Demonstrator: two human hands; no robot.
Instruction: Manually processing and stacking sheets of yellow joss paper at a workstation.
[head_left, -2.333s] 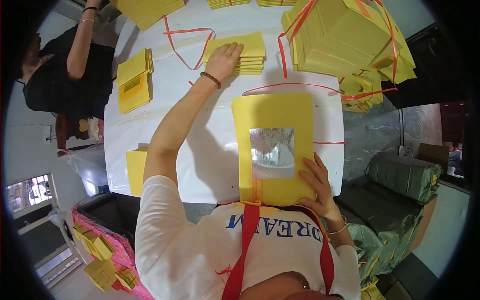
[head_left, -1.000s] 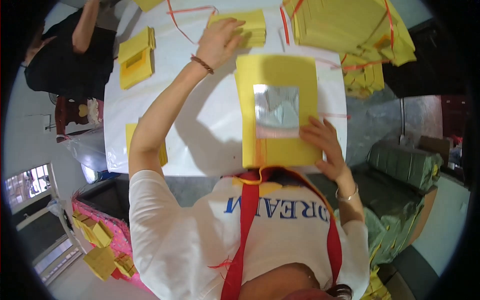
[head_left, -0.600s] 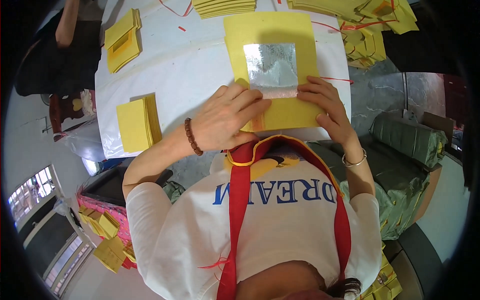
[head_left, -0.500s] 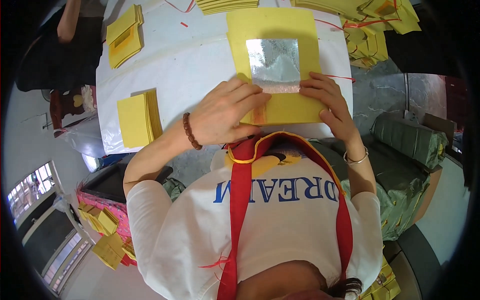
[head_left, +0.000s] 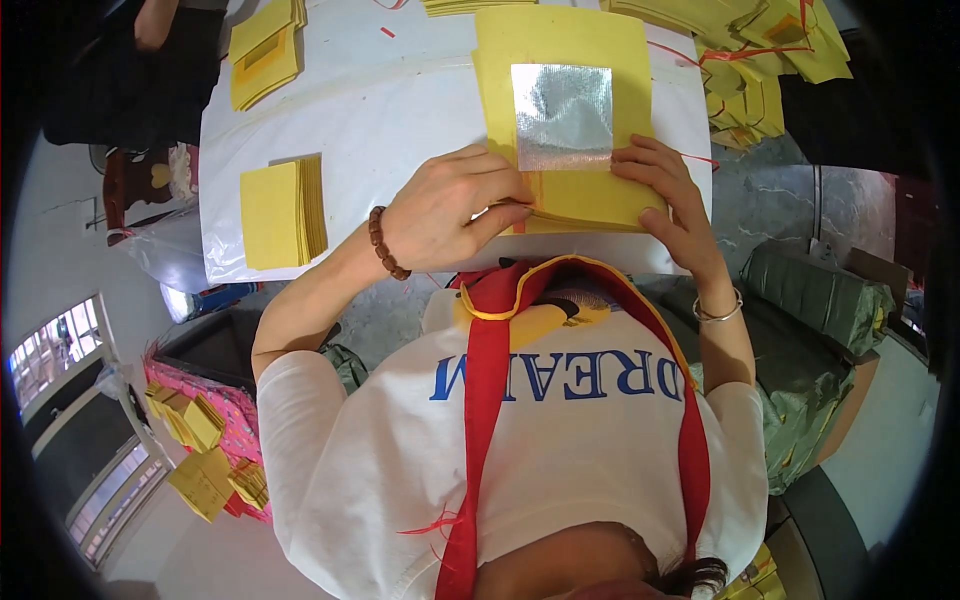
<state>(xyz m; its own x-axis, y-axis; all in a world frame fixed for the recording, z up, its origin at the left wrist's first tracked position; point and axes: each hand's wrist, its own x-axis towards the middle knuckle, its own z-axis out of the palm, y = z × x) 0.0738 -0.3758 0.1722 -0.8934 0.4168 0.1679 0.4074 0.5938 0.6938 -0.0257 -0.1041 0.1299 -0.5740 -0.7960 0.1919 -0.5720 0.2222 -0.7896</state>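
Note:
A stack of yellow paper sheets [head_left: 570, 35] lies in front of me, with a square of silver foil [head_left: 563, 112] on top. Its near part is a folded yellow flap [head_left: 590, 200] whose upper edge meets the foil. At the flap's left edge, beside an orange stripe, my left hand [head_left: 462, 195] pinches the paper between thumb and fingers. My right hand [head_left: 665, 195] rests on the right edge, fingers lying on the paper by the foil's lower corner and thumb apart near the flap's front edge. The sheets under the top one are mostly hidden.
Bundles of folded yellow paper [head_left: 283, 212] stand at the left of the white-covered table [head_left: 380, 120]. More yellow paper with red ties [head_left: 745, 75] is piled at the far right. Another person's arm [head_left: 155, 22] shows at the upper left. Green wrapped bales [head_left: 815, 300] stand at right.
My left fingers have drawn back from the foil's lower edge to pinch the flap's left edge. My right hand stays on the right edge. The view has shifted slightly.

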